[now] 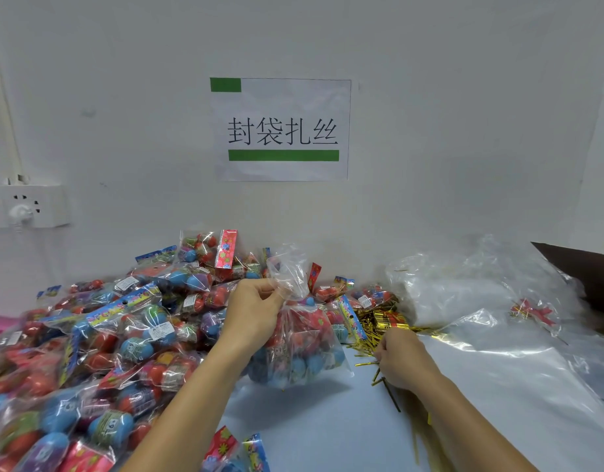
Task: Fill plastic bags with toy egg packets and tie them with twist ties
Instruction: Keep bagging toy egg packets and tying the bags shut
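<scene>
The filled plastic bag point(295, 349) sits on the tabletop point(314, 420) in the middle of the view, just in front of the person, bulging with red and blue toy eggs in their printed packets. Its clear film is creased and glossy, and the loose top is gathered into a narrow neck that flares out above the grip. The left hand point(256, 310) holds that neck with curled fingers — most likely to keep the mouth bunched and the bag upright so a tie can go round it.

The right hand point(401, 361) is down on the tabletop to the right of the bag, its fingers curled among scattered gold twist ties point(382, 327). It looks to be picking one out, though whether a tie is actually pinched I cannot tell. The ties lie just beside the bag, within easy reach of the free hand.

To the left, a big heap of unbagged toy egg packets point(123, 335) spreads across the tabletop and touches the bag's side — stock placed close for filling. To the right lies a pile of empty clear bags point(481, 291). On the wall behind hang a paper sign point(282, 129) and, at far left, a power strip point(24, 206).
</scene>
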`<state>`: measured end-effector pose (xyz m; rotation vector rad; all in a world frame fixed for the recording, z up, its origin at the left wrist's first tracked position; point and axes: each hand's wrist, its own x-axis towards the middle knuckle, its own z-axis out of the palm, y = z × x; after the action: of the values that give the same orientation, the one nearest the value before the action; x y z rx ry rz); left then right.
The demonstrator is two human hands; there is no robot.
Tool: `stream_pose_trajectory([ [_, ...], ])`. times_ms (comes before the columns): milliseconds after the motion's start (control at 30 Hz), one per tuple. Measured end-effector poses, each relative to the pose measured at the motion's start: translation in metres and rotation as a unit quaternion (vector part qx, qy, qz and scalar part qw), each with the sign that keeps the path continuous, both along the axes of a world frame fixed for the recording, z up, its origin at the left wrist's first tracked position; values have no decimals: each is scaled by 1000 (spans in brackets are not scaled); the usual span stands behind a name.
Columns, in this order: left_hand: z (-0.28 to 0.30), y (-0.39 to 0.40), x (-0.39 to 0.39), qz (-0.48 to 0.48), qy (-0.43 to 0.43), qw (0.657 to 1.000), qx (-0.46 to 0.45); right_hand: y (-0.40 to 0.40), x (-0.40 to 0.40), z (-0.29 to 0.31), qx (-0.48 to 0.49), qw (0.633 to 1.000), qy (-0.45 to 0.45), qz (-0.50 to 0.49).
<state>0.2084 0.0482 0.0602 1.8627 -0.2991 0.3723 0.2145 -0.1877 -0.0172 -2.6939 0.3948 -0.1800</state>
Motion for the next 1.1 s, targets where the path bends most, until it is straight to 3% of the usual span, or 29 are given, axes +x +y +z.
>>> stream_pose_trajectory([
  [267,0,0,0,-5,2,1000,8,-5,-15,40,-19,998,35,49],
  [533,-1,2,0,-31,24,999,6,-12,-24,69,35,993,-56,101],
  [800,-3,2,1,-62,40,997,31,22,-24,85,64,966,-204,145],
  [1100,2,-3,-4,-111,24,993,13,53,-28,85,95,937,-269,202],
])
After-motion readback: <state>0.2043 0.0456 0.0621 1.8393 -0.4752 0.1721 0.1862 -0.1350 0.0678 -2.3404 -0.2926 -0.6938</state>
